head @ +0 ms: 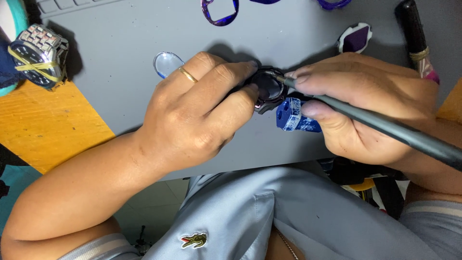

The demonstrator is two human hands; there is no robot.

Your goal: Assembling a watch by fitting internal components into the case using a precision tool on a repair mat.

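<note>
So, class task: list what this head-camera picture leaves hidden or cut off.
- Watch case: its left side is covered by the left hand.
- Grey tool: its end runs off the right edge; the right hand holds it.
- Blue block: partly behind the right thumb.
- Purple frames: cut by the top edge.

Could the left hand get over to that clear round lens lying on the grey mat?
Probably yes. The lens lies bare just beyond the left hand, nothing between them, but that hand grips the watch case.
</note>
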